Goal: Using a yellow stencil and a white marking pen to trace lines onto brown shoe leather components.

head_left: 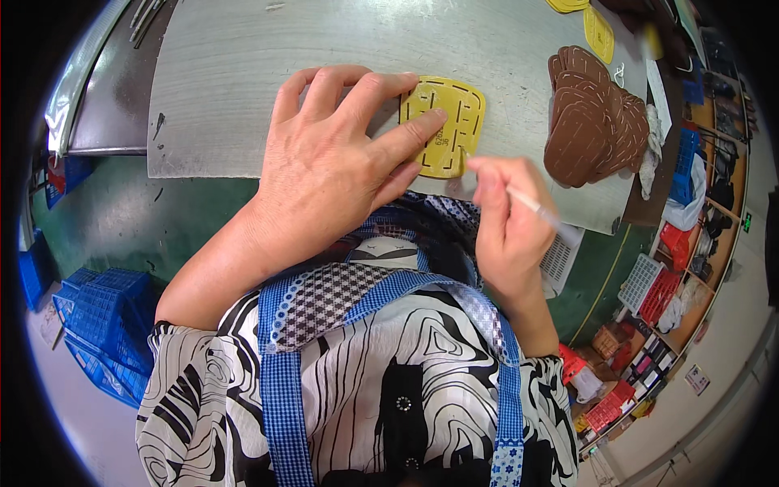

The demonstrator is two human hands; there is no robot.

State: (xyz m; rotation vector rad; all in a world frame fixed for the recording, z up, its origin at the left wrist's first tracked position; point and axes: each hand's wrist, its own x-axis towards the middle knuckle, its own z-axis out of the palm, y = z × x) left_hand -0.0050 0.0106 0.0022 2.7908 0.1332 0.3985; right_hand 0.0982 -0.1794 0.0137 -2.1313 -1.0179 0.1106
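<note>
A yellow template [454, 122] with rounded corners and several dark slots lies on the grey board in front of me. My left hand [333, 150] presses it down with fingers spread, the index fingertip on its middle and others at its left edge. Whatever is underneath the template is hidden. In my right hand [515, 215] a slim white pen [531, 201] is pinched, its tip end at the template's lower right edge. That hand is slightly blurred. To its right lies a fanned pile of flat brown pieces [584, 126] with short pale marks on them.
The grey board [219, 97] rests on a green table [130, 223]. More yellow templates [599, 34] lie at the far right. Blue plastic baskets [101, 312] stand on the floor at left. Shelves with baskets and bags [677, 243] line the right side.
</note>
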